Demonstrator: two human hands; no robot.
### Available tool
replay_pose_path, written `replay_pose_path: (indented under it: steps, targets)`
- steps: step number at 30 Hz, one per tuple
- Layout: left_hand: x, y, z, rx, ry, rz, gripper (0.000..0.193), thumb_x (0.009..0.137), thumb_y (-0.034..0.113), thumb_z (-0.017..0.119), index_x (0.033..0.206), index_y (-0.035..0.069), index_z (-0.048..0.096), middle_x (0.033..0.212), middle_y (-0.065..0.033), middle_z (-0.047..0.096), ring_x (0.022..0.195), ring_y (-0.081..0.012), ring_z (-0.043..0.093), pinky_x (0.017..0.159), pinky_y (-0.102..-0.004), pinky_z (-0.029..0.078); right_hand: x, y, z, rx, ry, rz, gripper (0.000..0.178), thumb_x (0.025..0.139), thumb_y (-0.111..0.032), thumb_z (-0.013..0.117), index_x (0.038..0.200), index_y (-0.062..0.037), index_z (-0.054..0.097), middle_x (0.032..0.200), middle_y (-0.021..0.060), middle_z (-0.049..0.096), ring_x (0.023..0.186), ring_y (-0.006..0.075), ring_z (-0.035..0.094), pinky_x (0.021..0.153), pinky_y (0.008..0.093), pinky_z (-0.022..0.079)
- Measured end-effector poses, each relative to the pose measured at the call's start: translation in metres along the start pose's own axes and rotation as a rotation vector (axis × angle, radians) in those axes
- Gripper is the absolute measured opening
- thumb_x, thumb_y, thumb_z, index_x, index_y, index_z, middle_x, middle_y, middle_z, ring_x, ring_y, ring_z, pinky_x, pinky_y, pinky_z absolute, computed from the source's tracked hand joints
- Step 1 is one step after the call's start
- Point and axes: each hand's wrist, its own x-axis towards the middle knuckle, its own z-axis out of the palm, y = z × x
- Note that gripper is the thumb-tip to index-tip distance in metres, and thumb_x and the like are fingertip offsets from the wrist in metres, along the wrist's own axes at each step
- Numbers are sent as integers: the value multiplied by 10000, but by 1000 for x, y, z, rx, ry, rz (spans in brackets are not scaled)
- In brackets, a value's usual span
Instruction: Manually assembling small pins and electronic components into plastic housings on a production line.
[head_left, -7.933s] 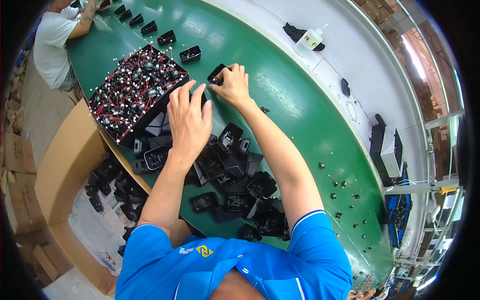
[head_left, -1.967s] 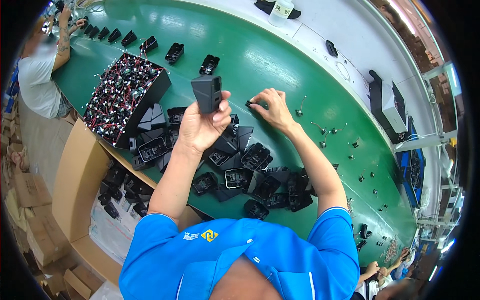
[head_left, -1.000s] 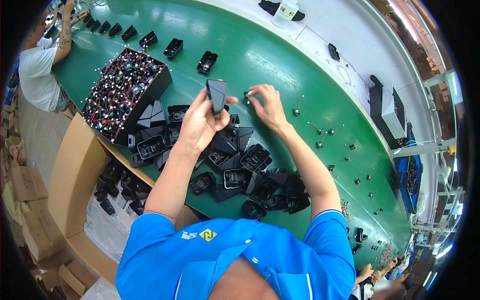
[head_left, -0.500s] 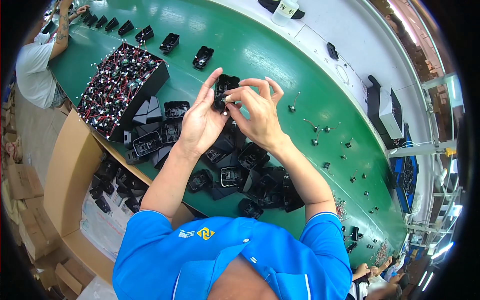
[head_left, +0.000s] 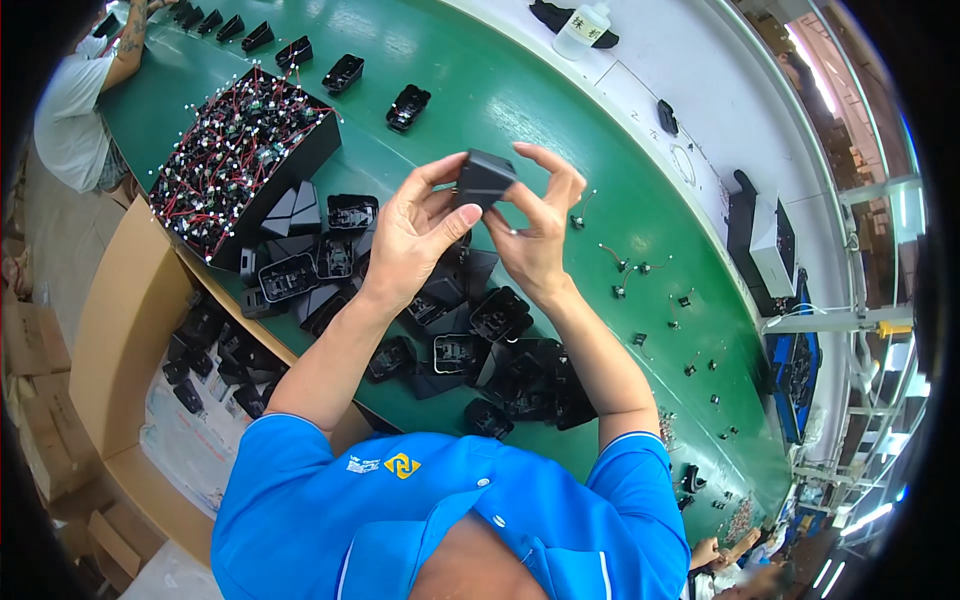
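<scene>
A black plastic housing is tilted in front of me, its angled outer faces showing and its inside hidden. My left hand grips it, with the thumb on the near lower edge and the fingers behind. On the other side, the thumb and a bent finger of my right hand close on its right edge, while other fingers stay raised. A small white bit shows by the right fingertips, too small to name. Beneath my hands lies a pile of similar housings, several with their open sides up.
A black box heaped with small wired parts stands at left on the green table. Single housings form a row toward a co-worker. Loose wired parts lie at right. An open carton with black pieces adjoins the table.
The housing has been turned from showing its open inside to showing its outer faces, and has shifted slightly right. My right fingers have moved from inside it to its right edge.
</scene>
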Motion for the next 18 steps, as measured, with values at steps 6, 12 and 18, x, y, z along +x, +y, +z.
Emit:
replay_pose_path:
  steps: [6, 12, 18]
  targets:
    - [0, 2, -3, -10, -108, -13, 580, 916, -51, 642, 1447, -10, 413, 1262, -147, 603, 1134, -213, 623, 1019, -312, 486, -11, 19, 8, 232, 147, -10, 191, 687, -83, 798, 862, -120, 730, 1350, 66, 531, 1206, 263, 439, 1042, 417, 306]
    - [4, -5, -13, -247, -21, -120, 540, 946, 21, 637, 1433, -4, 405, 1233, -161, 612, 1092, -220, 632, 984, -304, 499, -7, 18, 16, 379, 46, -15, 250, 712, -96, 813, 940, -81, 709, 1399, 119, 476, 1195, 271, 469, 1019, 390, 387]
    - [11, -10, -29, -213, 182, -164, 537, 979, 109, 620, 1449, 31, 372, 1202, -182, 611, 1059, -229, 623, 950, -329, 510, 10, 20, 41, 414, -79, -51, 309, 748, -117, 809, 1015, -51, 668, 1389, 165, 436, 1178, 292, 488, 1002, 402, 430]
